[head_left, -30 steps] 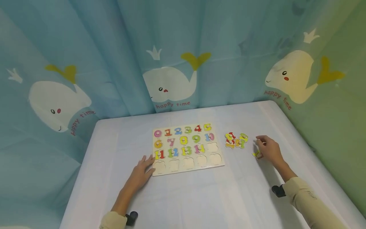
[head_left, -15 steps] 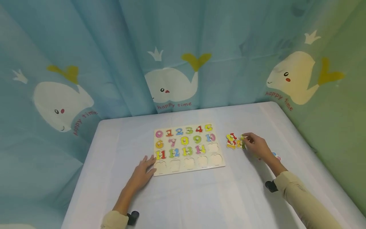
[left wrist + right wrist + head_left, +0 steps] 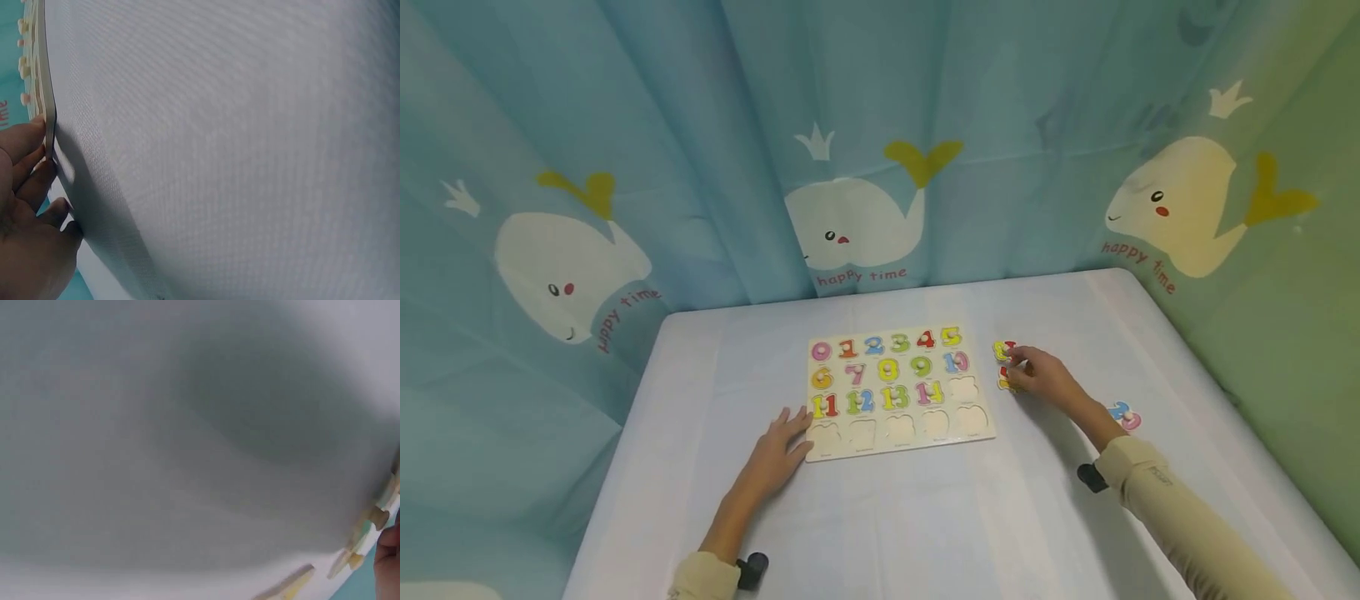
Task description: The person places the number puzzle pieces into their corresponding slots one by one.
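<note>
A pale wooden number puzzle board (image 3: 881,435) lies on the table, with knobbed numbers 0 to 14 in its upper rows and bare recesses below. My left hand (image 3: 775,454) rests at the board's left edge, fingers spread and fingertips touching it; the left wrist view shows this contact too. My right hand (image 3: 1045,379) is low over the loose pieces right of the board, thumb and forefinger bent. Near its fingertips lie a yellow-and-red number piece (image 3: 1001,351) and another red-and-yellow piece (image 3: 1004,380). Whether the fingers pinch a piece is hidden.
A blue-and-pink number piece (image 3: 1124,415) lies behind the right wrist. Knobbed pieces (image 3: 356,560) show at the right wrist view's lower right. The white table (image 3: 865,525) meets a whale-print curtain (image 3: 737,208) at the back.
My right hand has moved left from the outlying piece to the loose cluster, uncovering the blue-and-pink piece. It now covers the green-and-yellow pieces' former spot. The left hand stays at the board.
</note>
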A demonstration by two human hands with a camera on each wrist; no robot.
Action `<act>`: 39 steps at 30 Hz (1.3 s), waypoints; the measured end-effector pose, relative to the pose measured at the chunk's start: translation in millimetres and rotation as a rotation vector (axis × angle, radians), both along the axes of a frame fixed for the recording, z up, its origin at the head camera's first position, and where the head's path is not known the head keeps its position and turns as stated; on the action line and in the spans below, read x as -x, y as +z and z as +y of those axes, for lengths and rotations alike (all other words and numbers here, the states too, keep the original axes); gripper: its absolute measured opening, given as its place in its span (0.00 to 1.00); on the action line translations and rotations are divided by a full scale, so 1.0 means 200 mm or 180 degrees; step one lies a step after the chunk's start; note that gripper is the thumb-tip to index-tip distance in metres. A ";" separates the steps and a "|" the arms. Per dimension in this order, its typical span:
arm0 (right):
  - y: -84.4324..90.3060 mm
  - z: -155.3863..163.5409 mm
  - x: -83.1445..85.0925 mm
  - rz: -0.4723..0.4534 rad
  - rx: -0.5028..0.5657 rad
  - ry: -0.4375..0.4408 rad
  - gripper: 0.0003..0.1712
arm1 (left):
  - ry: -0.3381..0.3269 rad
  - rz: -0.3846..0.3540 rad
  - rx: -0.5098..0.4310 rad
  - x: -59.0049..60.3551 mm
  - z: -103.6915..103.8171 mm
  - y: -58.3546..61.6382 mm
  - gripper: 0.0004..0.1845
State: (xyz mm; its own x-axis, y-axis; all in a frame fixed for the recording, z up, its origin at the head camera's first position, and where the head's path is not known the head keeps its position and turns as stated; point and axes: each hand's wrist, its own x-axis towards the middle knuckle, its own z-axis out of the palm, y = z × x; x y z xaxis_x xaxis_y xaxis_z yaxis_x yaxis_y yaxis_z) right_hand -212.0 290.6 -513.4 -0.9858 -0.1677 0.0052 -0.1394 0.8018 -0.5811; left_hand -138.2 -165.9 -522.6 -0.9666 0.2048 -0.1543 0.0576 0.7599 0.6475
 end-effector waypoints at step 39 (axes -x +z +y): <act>-0.07 -0.39 -0.04 0.0091 0.0341 0.0315 0.14 | 0.0039 -0.0035 -0.0038 0.00 0.00 0.01 0.27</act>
State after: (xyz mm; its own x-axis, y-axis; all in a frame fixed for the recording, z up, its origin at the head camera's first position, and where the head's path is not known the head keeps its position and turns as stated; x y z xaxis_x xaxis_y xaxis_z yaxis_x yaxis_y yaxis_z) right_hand -203.3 213.5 -526.6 -0.9637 -0.2611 0.0562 -0.2325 0.7169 -0.6573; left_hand -137.7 -166.1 -521.5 -0.9672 0.1949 -0.1626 0.0412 0.7526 0.6572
